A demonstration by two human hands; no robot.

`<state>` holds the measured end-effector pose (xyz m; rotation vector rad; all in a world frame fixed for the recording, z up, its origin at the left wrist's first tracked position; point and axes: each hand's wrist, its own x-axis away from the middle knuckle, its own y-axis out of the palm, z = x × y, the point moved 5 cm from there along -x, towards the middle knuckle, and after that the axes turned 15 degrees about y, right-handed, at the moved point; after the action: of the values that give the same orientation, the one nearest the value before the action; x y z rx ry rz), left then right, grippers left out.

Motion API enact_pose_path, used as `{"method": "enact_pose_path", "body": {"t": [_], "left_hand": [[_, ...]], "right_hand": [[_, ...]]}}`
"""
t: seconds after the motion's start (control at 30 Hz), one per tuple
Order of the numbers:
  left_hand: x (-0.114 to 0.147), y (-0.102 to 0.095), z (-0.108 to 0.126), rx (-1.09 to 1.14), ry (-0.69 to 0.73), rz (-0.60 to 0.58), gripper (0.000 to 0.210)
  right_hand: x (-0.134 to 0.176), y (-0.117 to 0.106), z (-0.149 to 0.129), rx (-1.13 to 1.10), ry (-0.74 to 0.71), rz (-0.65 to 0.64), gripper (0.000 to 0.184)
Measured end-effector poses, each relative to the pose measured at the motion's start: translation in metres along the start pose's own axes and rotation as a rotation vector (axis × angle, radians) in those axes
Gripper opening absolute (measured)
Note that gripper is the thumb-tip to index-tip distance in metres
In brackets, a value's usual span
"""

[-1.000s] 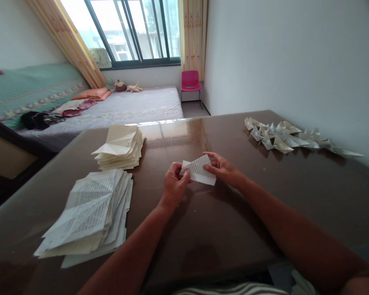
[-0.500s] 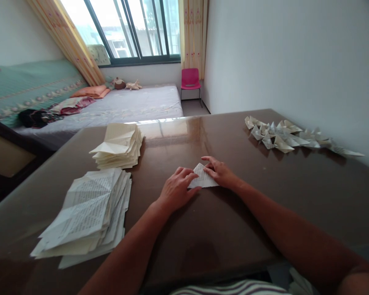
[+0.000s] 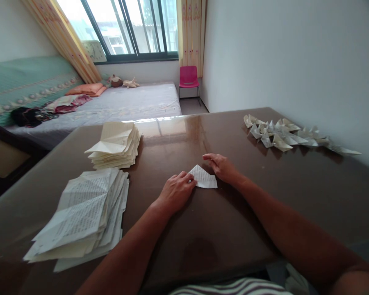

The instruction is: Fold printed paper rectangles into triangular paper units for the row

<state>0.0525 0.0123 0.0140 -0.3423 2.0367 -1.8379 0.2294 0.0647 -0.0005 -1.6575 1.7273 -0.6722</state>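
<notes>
A small folded sheet of printed paper [image 3: 205, 179] lies on the brown table, with a pointed top and a straight lower edge. My left hand [image 3: 178, 188] grips its left side, thumb and fingers closed on the edge. Just off the paper's upper right, my right hand [image 3: 223, 167] is raised slightly with its fingers stretched out, holding nothing. The fingertips of that hand point left, over the table.
To the left lie a stack of creased printed sheets [image 3: 80, 209] and, behind it, a stack of cream paper [image 3: 115, 141]. Several folded paper shapes [image 3: 272, 133] sit at the far right by the wall. A bed [image 3: 141, 98] and a pink chair [image 3: 189, 77] stand beyond the table [image 3: 178, 139].
My right hand has come off the paper, moving slightly up and to the right. My left hand has closed on the paper's left edge, and more of the sheet shows.
</notes>
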Motion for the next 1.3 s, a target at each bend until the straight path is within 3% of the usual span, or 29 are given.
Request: {"method": "enact_pose_path", "body": {"t": [0.13,0.23,0.4,0.57,0.77,1.0,1.3], "left_hand": [[-0.003,0.001,0.004,-0.027,-0.018,-0.019,0.025],[-0.008,0.002,0.006,-0.039,-0.029,-0.011,0.034],[-0.018,0.004,0.013,-0.015,0.010,-0.026,0.034],[-0.021,0.004,0.017,-0.017,0.015,-0.058,0.034],[-0.022,0.003,0.020,-0.010,0.028,-0.084,0.040],[-0.023,0.004,0.023,-0.029,0.042,-0.093,0.042],[-0.022,0.004,0.022,-0.009,0.036,-0.081,0.044]], "right_hand": [[-0.005,-0.018,0.021,0.157,0.149,-0.137,0.022],[-0.003,-0.023,0.027,0.231,0.148,-0.281,0.020],[0.002,-0.021,0.025,0.232,0.120,-0.358,0.014],[0.006,-0.018,0.019,0.260,0.087,-0.371,0.015],[0.012,-0.017,0.009,0.450,0.145,-0.321,0.016],[0.016,-0.013,0.003,0.494,0.123,-0.361,0.015],[0.018,-0.010,-0.008,0.269,0.021,-0.351,0.008]]}}
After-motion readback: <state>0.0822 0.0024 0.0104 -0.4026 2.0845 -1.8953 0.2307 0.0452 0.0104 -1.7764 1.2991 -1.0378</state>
